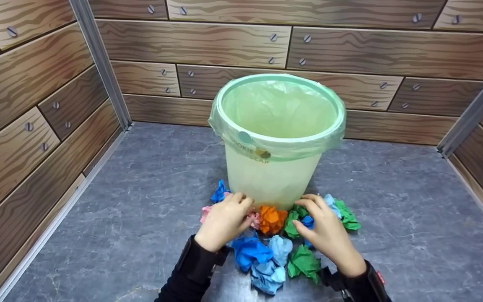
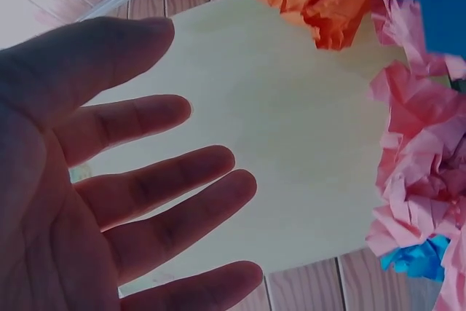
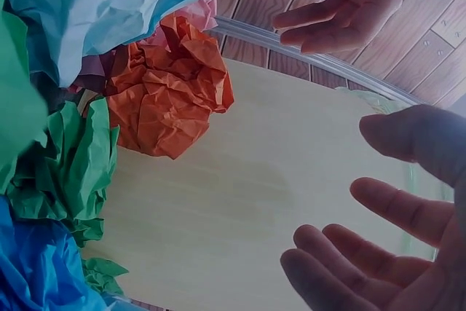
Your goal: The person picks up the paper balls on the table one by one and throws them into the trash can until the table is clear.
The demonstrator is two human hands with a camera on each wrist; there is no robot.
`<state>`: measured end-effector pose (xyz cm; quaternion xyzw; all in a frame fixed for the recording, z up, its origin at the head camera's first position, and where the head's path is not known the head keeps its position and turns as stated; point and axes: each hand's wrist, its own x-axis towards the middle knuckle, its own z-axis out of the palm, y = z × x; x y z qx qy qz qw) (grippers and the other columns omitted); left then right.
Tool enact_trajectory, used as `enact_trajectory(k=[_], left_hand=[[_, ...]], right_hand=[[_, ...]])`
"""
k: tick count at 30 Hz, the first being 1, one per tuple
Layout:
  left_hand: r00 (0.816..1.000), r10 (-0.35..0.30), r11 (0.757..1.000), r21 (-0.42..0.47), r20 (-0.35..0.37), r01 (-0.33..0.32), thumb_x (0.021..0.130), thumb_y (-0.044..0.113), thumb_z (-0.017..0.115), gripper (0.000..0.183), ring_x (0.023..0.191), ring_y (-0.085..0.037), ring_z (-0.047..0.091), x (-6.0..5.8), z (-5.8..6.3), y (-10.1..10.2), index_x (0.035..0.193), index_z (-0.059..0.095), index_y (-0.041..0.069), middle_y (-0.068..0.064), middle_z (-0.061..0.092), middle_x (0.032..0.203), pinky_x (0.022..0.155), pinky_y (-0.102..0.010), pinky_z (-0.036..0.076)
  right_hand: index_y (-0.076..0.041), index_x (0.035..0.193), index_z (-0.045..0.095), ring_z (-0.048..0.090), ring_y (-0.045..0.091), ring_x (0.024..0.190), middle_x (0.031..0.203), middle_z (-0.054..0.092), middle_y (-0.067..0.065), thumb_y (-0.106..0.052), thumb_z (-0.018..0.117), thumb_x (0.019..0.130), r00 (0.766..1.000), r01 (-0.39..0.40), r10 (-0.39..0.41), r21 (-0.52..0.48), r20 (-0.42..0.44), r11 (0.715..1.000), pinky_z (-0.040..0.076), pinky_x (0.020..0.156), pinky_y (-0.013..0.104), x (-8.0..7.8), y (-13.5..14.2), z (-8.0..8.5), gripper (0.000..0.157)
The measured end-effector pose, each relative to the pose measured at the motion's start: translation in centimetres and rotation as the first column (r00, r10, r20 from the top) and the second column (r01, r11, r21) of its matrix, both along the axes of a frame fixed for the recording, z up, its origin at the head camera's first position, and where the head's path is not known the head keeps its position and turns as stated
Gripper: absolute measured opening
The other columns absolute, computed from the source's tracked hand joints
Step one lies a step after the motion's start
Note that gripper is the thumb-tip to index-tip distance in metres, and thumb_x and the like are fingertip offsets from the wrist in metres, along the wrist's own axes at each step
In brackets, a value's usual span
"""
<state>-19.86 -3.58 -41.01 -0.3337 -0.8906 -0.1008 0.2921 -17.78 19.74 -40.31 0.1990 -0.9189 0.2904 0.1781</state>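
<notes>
Hovering apart below bin rim [image 1: 283, 140], left fingers [image 1: 245, 204] and right fingers [image 1: 313, 206] flank paper [image 1: 272, 219].

Wood-patterned walls [image 1: 208, 44] border a grey, marbled floor [image 1: 141, 180].

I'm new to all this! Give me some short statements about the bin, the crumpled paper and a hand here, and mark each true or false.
1. The pale green bin stands upright. True.
2. The orange paper ball lies inside the bin. False: it lies outside, in front of it.
3. A thin bag lines the bin and folds over its rim. True.
4. The left grip, a bare hand, is clenched round a paper ball. False: its fingers are spread and hold nothing.
5. All the paper is blue. False: there are also green, pink and orange pieces.
</notes>
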Motion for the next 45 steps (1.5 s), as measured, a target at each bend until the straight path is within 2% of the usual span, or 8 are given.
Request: enact_trajectory(k=[8, 14, 19, 23, 27, 31, 39, 45], left_hand=[[0.998, 0.027, 0.998, 0.058, 0.055, -0.03, 0.077, 0.023, 0.066, 0.024, 0.069, -0.019, 0.047, -0.7, 0.3, -1.3, 0.093, 0.058, 0.008, -0.005, 0.05, 0.084, 0.052, -0.026, 0.043], [0.996, 0.026, 0.999, 0.045, 0.087, -0.03, 0.075, 0.021, 0.067, 0.026, 0.07, -0.02, 0.048, -1.4, 0.3, -1.8, 0.094, 0.058, 0.006, -0.006, 0.05, 0.084, 0.055, -0.029, 0.045], [0.985, 0.073, 0.997, 0.018, 0.156, -0.076, 0.071, 0.019, 0.071, 0.03, 0.073, -0.021, 0.05, -2.6, 0.7, -2.2, 0.095, 0.058, 0.005, -0.007, 0.051, 0.084, 0.056, -0.032, 0.047], [0.961, 0.102, 0.995, -0.034, 0.259, -0.097, 0.072, 0.018, 0.069, 0.028, 0.072, -0.023, 0.051, -3.6, 0.6, -2.4, 0.095, 0.058, 0.005, -0.007, 0.05, 0.081, 0.057, -0.034, 0.047], [0.92, 0.12, 0.991, -0.093, 0.373, -0.092, 0.07, 0.015, 0.067, 0.026, 0.073, -0.025, 0.052, -4.3, 0.3, -2.1, 0.093, 0.058, 0.006, -0.008, 0.05, 0.08, 0.058, -0.036, 0.046], [0.89, 0.148, 0.983, -0.161, 0.431, -0.086, 0.07, 0.018, 0.068, 0.025, 0.073, -0.027, 0.053, -4.7, -0.1, -1.5, 0.09, 0.056, 0.007, -0.009, 0.051, 0.081, 0.06, -0.037, 0.046], [0.913, 0.151, 0.979, -0.187, 0.379, -0.084, 0.07, 0.025, 0.069, 0.025, 0.068, -0.029, 0.052, -5.0, -1.3, -0.7, 0.08, 0.053, 0.008, -0.009, 0.05, 0.074, 0.058, -0.04, 0.046], [0.926, 0.14, 0.985, -0.14, 0.35, -0.096, 0.077, 0.033, 0.064, 0.026, 0.061, -0.029, 0.052, -4.9, -2.2, -0.5, 0.077, 0.053, 0.009, -0.007, 0.047, 0.069, 0.053, -0.04, 0.045]], right_hand=[[-0.006, 0.104, 0.059, 0.052, 0.022, 0.096, 0.11, 0.051, 0.01, -0.011, 0.071, 0.072, 1.0, -0.007, 0.007, -0.003, -0.008, 1.0, 0.046, 0.075, 0.035, -0.1, 0.0, 0.1, 0.034], [-0.007, 0.105, 0.059, 0.052, 0.022, 0.096, 0.111, 0.05, 0.01, -0.012, 0.07, 0.073, 1.0, -0.002, 0.002, -0.003, 0.01, 1.0, 0.046, 0.075, 0.035, 0.0, 0.1, 0.3, 0.034], [-0.007, 0.105, 0.059, 0.052, 0.021, 0.095, 0.11, 0.05, 0.01, -0.012, 0.071, 0.073, 1.0, -0.004, 0.004, 0.003, 0.009, 1.0, 0.046, 0.075, 0.035, 0.1, 0.2, 0.3, 0.035], [-0.007, 0.106, 0.059, 0.052, 0.021, 0.096, 0.11, 0.05, 0.009, -0.012, 0.071, 0.073, 1.0, -0.006, 0.006, 0.004, 0.005, 1.0, 0.046, 0.075, 0.035, 0.1, 0.2, 0.3, 0.035], [-0.006, 0.106, 0.059, 0.052, 0.021, 0.095, 0.11, 0.05, 0.009, -0.012, 0.07, 0.073, 1.0, -0.021, 0.021, 0.01, -0.018, 1.0, 0.046, 0.075, 0.034, 0.2, 0.2, 0.2, 0.035], [-0.006, 0.105, 0.059, 0.052, 0.02, 0.095, 0.109, 0.051, 0.009, -0.011, 0.071, 0.073, 0.998, -0.033, 0.033, 0.008, -0.049, 0.999, 0.046, 0.074, 0.033, 0.2, 0.2, 0.2, 0.035], [-0.006, 0.105, 0.059, 0.052, 0.02, 0.095, 0.11, 0.051, 0.01, -0.011, 0.07, 0.073, 0.998, -0.04, 0.039, -0.011, -0.049, 0.999, 0.046, 0.075, 0.033, 0.3, 0.3, 0.3, 0.034], [-0.006, 0.105, 0.06, 0.052, 0.021, 0.096, 0.109, 0.051, 0.009, -0.011, 0.07, 0.073, 0.998, -0.037, 0.037, -0.008, -0.048, 0.999, 0.046, 0.076, 0.034, 0.4, 0.3, 0.4, 0.034]])
